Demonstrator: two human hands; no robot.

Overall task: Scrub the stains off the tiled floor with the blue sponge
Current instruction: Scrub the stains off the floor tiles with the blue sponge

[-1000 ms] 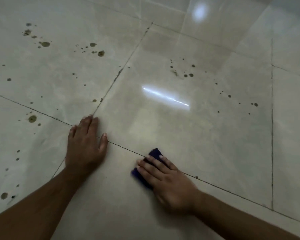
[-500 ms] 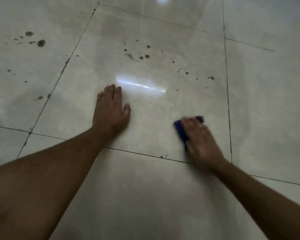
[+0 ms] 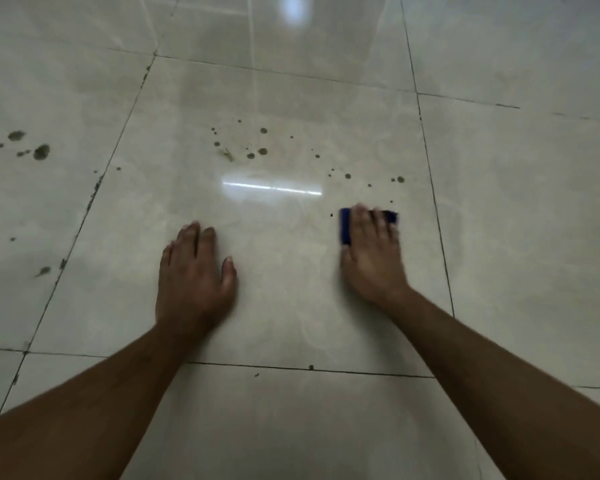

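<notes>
My right hand (image 3: 371, 258) presses the blue sponge (image 3: 345, 226) flat on the pale tiled floor (image 3: 291, 306); only the sponge's left side and far right corner show past my fingers. A scatter of dark stains (image 3: 257, 152) lies on the same tile ahead, with smaller spots (image 3: 400, 179) just beyond the sponge. My left hand (image 3: 193, 275) rests palm down on the tile, fingers together, holding nothing. Larger stains (image 3: 41, 151) mark the tile to the far left.
Dark grout lines (image 3: 430, 174) frame the tile, with grime along the left line (image 3: 96, 188). A small spot (image 3: 310, 367) sits on the near grout line. A bright light reflection (image 3: 272, 187) lies between my hands and the stains.
Both hands have moved forward onto the stained tile. My right hand slid the sponge from the near grout line up toward the right-hand spots. The view swung right.
</notes>
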